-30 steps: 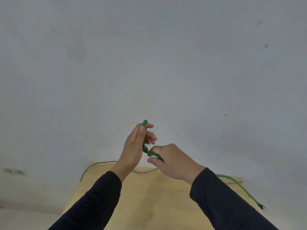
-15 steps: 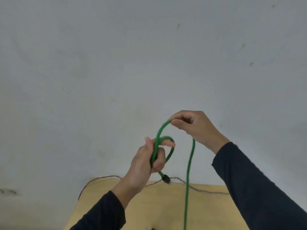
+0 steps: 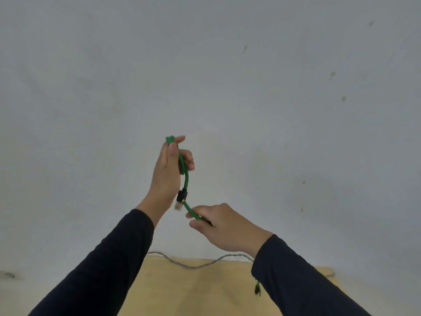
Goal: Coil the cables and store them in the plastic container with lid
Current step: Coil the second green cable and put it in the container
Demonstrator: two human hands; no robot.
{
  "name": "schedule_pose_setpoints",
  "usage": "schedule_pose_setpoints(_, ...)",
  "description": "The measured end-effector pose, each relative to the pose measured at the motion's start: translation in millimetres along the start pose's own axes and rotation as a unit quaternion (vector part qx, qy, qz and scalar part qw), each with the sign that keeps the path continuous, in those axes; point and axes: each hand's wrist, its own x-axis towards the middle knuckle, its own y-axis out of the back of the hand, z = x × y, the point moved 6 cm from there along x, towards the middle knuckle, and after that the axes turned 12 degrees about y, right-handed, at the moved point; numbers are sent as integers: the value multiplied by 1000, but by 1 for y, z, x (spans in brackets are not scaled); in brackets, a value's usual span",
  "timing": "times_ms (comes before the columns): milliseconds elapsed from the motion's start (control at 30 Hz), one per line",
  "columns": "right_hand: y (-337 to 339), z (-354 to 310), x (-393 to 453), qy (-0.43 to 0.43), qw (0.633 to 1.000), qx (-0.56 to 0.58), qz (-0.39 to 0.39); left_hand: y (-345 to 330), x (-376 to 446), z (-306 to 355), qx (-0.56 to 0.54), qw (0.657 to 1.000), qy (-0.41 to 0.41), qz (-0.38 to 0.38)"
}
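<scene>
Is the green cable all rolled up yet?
Not yet. The left hand holds a small loop of the green cable, but the right hand grips a loose stretch of it.

The left hand (image 3: pixel 167 169) is raised with fingers curled closed, and the right hand (image 3: pixel 222 226) (lower down) pinches with its fingertips.

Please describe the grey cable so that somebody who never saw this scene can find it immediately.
Start at the wooden table at the bottom of the view, against the pale wall. Along its far edge lies the grey cable, thin and wavy, running between the two dark sleeves. Unlike the green cable, which both hands hold in the air, it is dull grey and nobody touches it.
</scene>
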Motion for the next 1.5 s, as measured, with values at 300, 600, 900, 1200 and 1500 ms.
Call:
schedule_pose_setpoints(300, 2, 16, -2, 7, 995, -96, -16, 1, 9, -12, -380, 915, 128, -35)
schedule_pose_setpoints(600, 38, 0, -5, 97, 988, -54, 106, -18, -20, -32, 138, 982, 31, -126)
schedule_pose_setpoints(900, 103, 23, -15, 89, 959, 173, 207, -47, -84, -36, -44, 946, 124, -297)
schedule_pose_setpoints(1200, 8, 44, -4, 0, 975, 115, 188, -34, -15, 25, -371, 908, 82, -177)
schedule_pose_setpoints(1500, 75, -2, -8, 83, 983, -7, 162, -24, -46, -43, 188, 950, 64, -243)
